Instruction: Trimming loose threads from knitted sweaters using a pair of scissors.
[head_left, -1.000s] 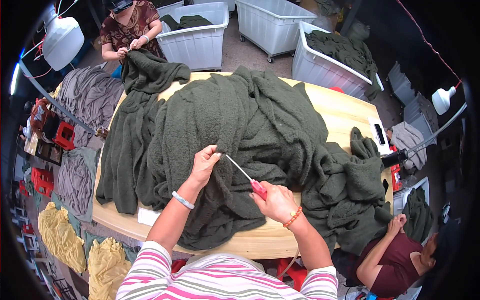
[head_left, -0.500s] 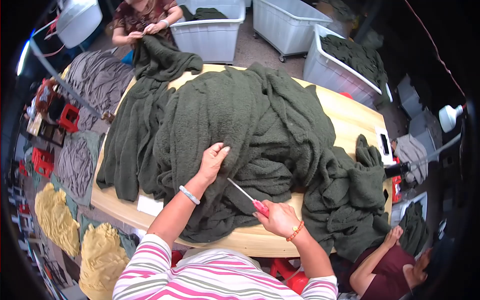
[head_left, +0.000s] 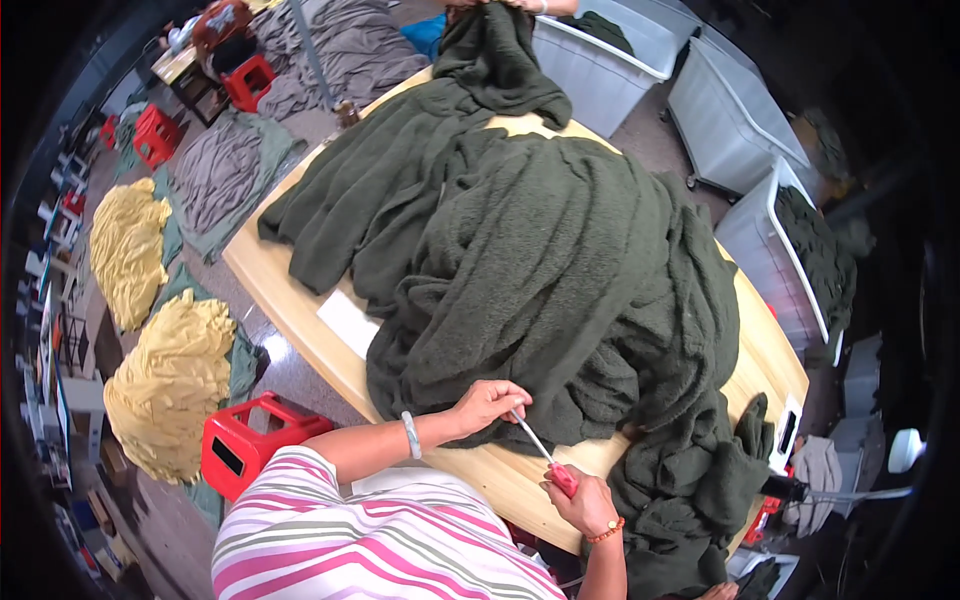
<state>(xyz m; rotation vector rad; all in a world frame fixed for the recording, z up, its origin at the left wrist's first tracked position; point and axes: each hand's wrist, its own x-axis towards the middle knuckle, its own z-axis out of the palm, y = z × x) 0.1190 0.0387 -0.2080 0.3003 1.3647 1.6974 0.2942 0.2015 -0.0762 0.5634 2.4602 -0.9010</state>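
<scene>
A big heap of dark green, fleecy knit cloth lies on the pale wooden table. At the heap's near edge is my left hand, its fingers pinched together; what they hold, if anything, is too small to tell. My right hand is closed round the pink-red handle of a screwdriver-like tool. Its thin metal shaft points up and left, with the end at my left fingertips. I cannot make out the shape of its tip.
A white sheet lies by the cloth's left side. A red stool stands left of me, beyond it yellow cloth piles. Grey wheeled bins stand at the far right. Another person's hands hold green cloth at the far end.
My view has swung left, so the table appears turned and the red stool shows. My left hand has come off the heap's front down to the tool's end; the hands are nearer each other.
</scene>
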